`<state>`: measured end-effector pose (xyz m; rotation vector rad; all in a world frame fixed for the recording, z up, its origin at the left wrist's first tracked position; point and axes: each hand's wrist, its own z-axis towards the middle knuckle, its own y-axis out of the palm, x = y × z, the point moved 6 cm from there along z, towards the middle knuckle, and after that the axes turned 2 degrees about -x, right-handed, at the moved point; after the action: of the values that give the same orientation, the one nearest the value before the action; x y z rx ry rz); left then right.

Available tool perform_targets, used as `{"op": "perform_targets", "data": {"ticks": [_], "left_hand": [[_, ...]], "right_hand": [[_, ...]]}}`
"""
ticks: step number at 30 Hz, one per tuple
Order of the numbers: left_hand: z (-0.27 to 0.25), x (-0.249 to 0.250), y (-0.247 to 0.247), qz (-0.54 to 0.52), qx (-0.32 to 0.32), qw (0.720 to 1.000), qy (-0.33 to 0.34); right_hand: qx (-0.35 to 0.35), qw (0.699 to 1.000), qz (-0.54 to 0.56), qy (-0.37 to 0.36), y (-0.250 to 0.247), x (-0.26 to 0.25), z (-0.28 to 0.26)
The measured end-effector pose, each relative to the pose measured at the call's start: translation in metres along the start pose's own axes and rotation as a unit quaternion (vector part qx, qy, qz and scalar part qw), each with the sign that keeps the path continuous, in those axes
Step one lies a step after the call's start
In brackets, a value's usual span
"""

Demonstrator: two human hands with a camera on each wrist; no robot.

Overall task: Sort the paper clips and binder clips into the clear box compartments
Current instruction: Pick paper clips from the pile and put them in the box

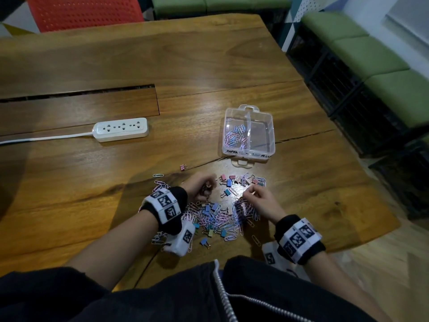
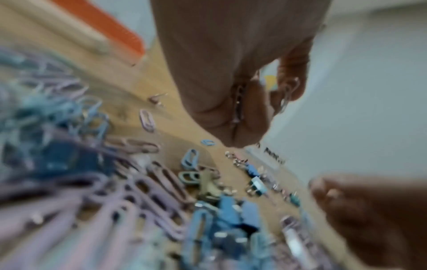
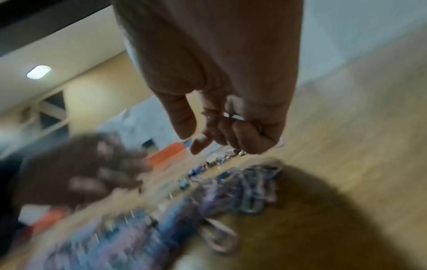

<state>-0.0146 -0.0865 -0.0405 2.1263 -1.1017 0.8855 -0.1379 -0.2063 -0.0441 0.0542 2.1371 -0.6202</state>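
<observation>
Pastel paper clips [image 1: 233, 135] lie in the left compartment of the clear box [image 1: 269, 145]; its right compartment looks bare, so by my reading no binder clips have gone in yet. Most of the work is left. Just in front of the box, on the person's side, a wide heap of clips [image 1: 217, 217] covers the wooden counter [image 1: 209, 66], paper clips mixed with blue, pink and teal binder clips [image 1: 228, 182]. One pink binder clip [image 1: 183, 167] sits apart, to the front-left of the box.

Both hands work over that heap. The left hand [image 1: 200, 185] is curled into a fist around a gathered bunch of clips; the left wrist view shows thin metal loops poking out between its fingers [image 2: 254, 113]. The right hand [image 1: 261, 201] has its fingers [image 3: 245, 135] curled around a few thin wire clips, while the thumb and forefinger reach down toward the heap. Blur keeps me from telling the clips' kind or count in either grip.

Farther out, well left of the box, a white power strip [image 1: 120, 129] rests with its cord trailing off. A red chair [image 1: 86, 12] stands beyond the counter's far edge.
</observation>
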Motion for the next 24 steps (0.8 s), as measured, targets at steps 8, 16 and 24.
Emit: {"op": "perform_targets", "data": {"ticks": [8,16,24], "left_hand": [[-0.004,0.001,0.009,-0.037,-0.025,0.999,0.008],[-0.015,-0.005,0.039,0.618,0.012,0.784,0.054],[-0.015,-0.016,0.05,0.72,0.016,0.688,0.089]], "right_hand": [[-0.013,0.945,-0.321,-0.062,0.014,-0.009,-0.001],[0.007,0.938,-0.33,-0.104,0.021,-0.01,0.004],[0.032,0.998,-0.038,-0.039,0.0,-0.007,0.002]]}}
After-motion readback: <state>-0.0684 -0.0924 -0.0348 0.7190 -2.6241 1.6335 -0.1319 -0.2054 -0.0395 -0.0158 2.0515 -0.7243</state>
